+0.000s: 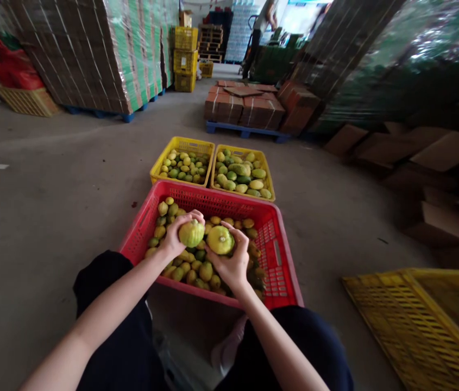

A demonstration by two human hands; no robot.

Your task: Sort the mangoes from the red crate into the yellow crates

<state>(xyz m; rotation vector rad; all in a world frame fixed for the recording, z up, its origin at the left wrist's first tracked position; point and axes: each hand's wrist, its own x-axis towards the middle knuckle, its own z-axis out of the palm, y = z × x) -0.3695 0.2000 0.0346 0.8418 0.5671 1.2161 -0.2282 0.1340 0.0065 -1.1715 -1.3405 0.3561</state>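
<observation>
My left hand (176,239) is closed round a yellow-green fruit (191,233), held above the red crate (284,271). My right hand (233,263) grips a second yellow-green fruit (220,239) right beside the first. Both are over the pile of small green and yellow fruit (196,269) lying in the red crate. Beyond it stand two yellow crates side by side: the left yellow crate (183,144) with smaller fruit, the right yellow crate (240,151) with larger green ones. My knees in dark trousers flank the red crate's near edge.
An upturned yellow crate (425,320) lies at the right. Wrapped pallets of cartons (90,49) stand at the back left, low brown boxes on a blue pallet (245,108) in the middle. Loose cardboard (437,157) lies on the right. A person (259,32) stands far back.
</observation>
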